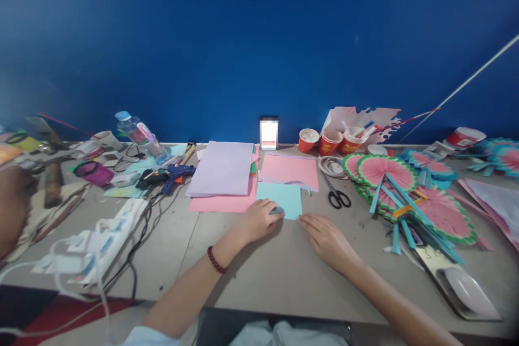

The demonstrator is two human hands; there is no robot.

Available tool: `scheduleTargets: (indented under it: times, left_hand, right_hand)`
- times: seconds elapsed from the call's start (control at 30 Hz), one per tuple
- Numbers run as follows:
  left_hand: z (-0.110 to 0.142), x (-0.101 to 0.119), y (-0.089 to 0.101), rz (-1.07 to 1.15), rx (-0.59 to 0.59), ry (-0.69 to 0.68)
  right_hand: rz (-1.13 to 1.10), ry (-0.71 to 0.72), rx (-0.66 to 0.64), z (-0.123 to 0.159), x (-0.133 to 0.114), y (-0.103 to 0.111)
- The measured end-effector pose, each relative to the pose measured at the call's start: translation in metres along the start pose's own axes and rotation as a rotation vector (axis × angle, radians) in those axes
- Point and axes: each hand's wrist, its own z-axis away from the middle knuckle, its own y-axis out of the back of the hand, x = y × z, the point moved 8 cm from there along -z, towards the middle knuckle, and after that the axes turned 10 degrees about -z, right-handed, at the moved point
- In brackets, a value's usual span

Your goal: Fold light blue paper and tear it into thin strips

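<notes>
A light-blue sheet of paper (284,197) lies on the table in front of me. My left hand (260,220), with a beaded bracelet at the wrist, is closed around a small grey-blue rounded thing (277,210) at the sheet's lower edge; its kind is hard to make out. Stretched out flat, the fingers of my right hand (322,235) touch the sheet's lower right corner. Behind the blue sheet are pink sheets (290,168). Left of it a stack of lilac paper (223,167) rests on more pink paper.
Black-handled scissors (339,199) lie right of the sheet, near pink-and-green paper fans (387,173). Paper cups (308,140) and a phone (269,133) stand along the blue wall. At left are a power strip (115,238), a blue glue gun (176,173) and a bottle (140,132). A computer mouse (470,289) sits at right.
</notes>
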Motion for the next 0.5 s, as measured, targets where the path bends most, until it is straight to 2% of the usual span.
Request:
scheduleTargets:
  times: [0.27,0.5]
  left_hand:
    - [0.001,-0.034,-0.003,0.372,-0.003,0.304]
    - [0.001,-0.041,-0.007,0.526,-0.032,0.370]
  right_hand:
    - [0.046,0.009,-0.026,-0.002,-0.001,-0.005]
    - [0.039,-0.001,-0.022,-0.002,-0.001,-0.005]
